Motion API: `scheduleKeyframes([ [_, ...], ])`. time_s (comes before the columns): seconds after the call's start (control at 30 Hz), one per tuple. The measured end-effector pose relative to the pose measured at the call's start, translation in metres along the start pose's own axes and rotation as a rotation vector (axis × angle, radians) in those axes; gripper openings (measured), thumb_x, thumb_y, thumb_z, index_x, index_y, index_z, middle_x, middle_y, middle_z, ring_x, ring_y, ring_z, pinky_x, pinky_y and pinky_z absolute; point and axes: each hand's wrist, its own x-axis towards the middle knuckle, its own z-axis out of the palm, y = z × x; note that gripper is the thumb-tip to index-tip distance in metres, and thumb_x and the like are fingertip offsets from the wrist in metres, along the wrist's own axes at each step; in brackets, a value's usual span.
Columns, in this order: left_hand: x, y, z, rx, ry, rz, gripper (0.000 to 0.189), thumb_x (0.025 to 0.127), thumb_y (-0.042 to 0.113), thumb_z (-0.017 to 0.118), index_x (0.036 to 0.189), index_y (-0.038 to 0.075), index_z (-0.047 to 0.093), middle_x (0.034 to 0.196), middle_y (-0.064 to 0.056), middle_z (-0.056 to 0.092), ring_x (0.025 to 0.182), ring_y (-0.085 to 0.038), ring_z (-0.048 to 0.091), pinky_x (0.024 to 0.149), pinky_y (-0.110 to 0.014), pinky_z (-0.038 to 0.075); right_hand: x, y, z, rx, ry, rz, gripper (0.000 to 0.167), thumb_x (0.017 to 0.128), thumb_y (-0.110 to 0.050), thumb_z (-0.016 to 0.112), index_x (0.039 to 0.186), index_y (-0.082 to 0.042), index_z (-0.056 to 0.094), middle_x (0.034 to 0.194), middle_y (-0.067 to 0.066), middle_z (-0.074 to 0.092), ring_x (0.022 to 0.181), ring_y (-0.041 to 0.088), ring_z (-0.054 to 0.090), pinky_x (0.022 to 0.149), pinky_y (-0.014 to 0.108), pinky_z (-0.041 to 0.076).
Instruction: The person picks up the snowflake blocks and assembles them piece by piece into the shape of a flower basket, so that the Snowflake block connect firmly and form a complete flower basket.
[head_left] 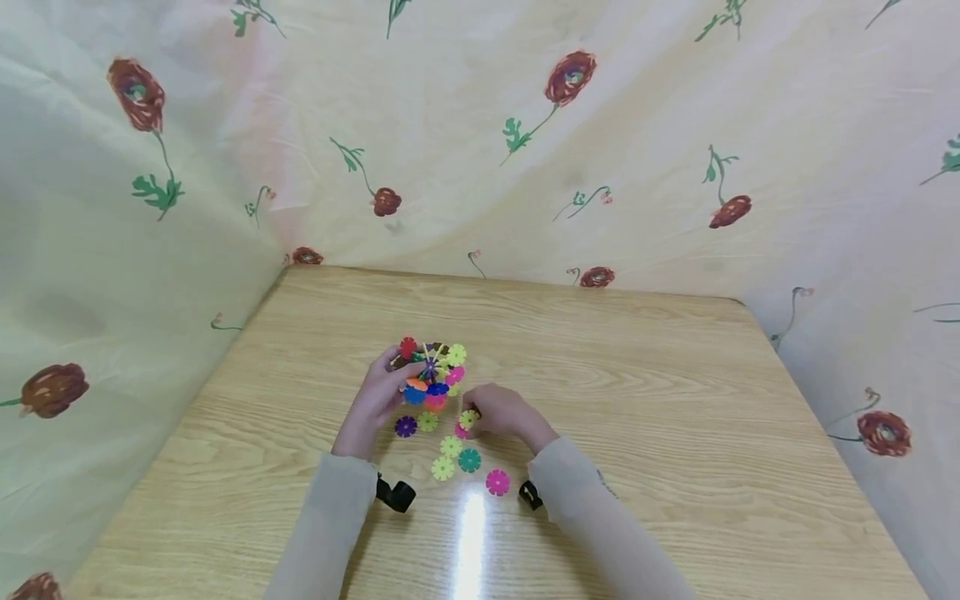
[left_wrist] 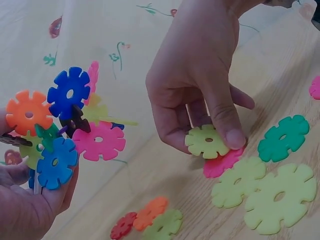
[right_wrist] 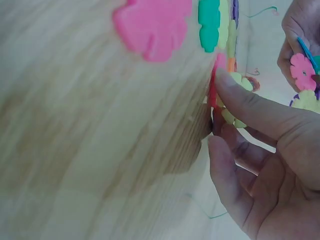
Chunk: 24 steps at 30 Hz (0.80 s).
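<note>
My left hand (head_left: 380,389) grips a many-coloured cluster of interlocked plastic snowflake discs (left_wrist: 70,95), with orange, blue, pink, red and yellow-green pieces sticking out at different angles. To its right, close to the tabletop, my right hand (left_wrist: 200,75) pinches a yellow-green snowflake disc (left_wrist: 207,141) with thumb and fingers. The thumb's tip also touches a pink disc (left_wrist: 224,163) just beneath; whether the pink one is gripped too I cannot tell. In the right wrist view that pink disc (right_wrist: 215,82) shows edge-on by the thumb. The palm hides part of the cluster.
Loose discs lie on the wooden table (head_left: 637,375): yellow-green ones (head_left: 443,467), a green one (head_left: 469,460), a pink one (head_left: 497,482) and a purple one (head_left: 406,427). Flower-printed cloth (head_left: 465,108) hangs behind and at both sides. A black wrist camera (head_left: 397,496) is near the left sleeve.
</note>
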Motion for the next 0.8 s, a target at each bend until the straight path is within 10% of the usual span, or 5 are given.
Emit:
scheduleKeyframes([
  [0.27,-0.002,-0.005,0.004,0.019,-0.045,-0.011,0.046,0.096,0.008,0.055,0.139,0.001,0.043,0.108,0.0,0.055,0.088,-0.007,0.058,0.073,-0.017,0.052,-0.013,0.023,-0.011,0.081,0.012,-0.013,0.008,0.089,-0.012,0.068,0.082,-0.009,0.064,0.074,-0.001,0.055,0.064,0.012,0.048,0.061,0.023,0.042],
  [0.5,-0.004,-0.007,0.009,0.053,-0.101,-0.012,0.029,0.096,0.01,0.056,0.124,0.004,0.052,0.088,0.005,0.056,0.067,-0.005,0.051,0.056,-0.017,0.043,-0.025,0.034,-0.038,0.351,0.304,0.109,0.019,0.101,-0.011,0.049,0.101,0.003,0.061,0.083,0.015,0.057,0.062,0.016,0.053,0.057,0.033,0.057],
  [0.8,-0.008,-0.007,0.019,0.093,-0.188,-0.015,0.044,0.096,0.011,0.056,0.137,0.0,0.044,0.078,0.008,0.049,0.052,-0.003,0.031,0.048,-0.016,0.028,-0.024,0.02,-0.048,0.665,0.524,0.132,0.027,0.096,-0.02,0.062,0.115,-0.001,0.064,0.097,0.019,0.066,0.076,0.01,0.057,0.064,0.03,0.058],
])
